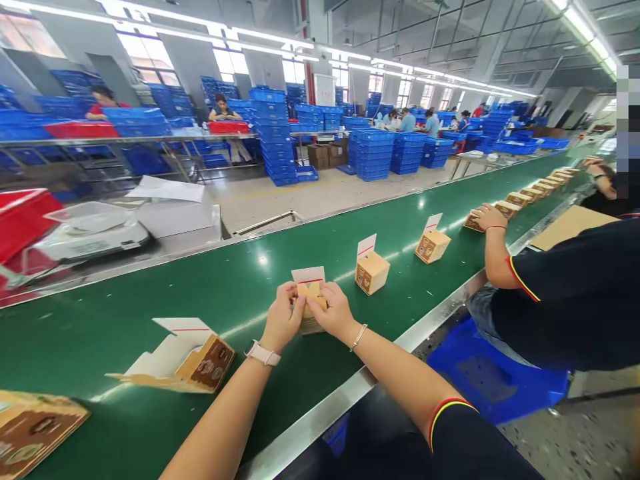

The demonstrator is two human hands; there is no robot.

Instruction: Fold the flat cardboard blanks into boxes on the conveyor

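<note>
Small tan box (313, 325) is held by two bare hands over the green belt (395, 313), and its bottom seems to be rested on the belt. To its left, a wide-open box (213, 363) is seen. To its right, a near box (373, 273) and a far box (433, 247) are seen, each with a white flap stood up. One side of the top is gripped by the left hand (284, 319), with its fingers curled in, and the other side is gripped the same way by the right hand (336, 312). Both thumbs are set close together over the tan top flaps (310, 291). How hard they are pressed cannot be told.

For this step, which seems to be the folding of the top, the flaps are best pushed down bit by bit, with the same push from both thumbs. The sides should be kept straight and not squashed, or the top may be bent. The white back flap (308, 273) is best left up and clean, away from the fingertips.

A red line is seen across that flap, but no words can be read there. Brown sides with round pictures are shown on the other boxes; their print is too small to be read. On the white scale (83, 237), the marks are too blurred. No brand can be made out on the watch (263, 353).
</note>
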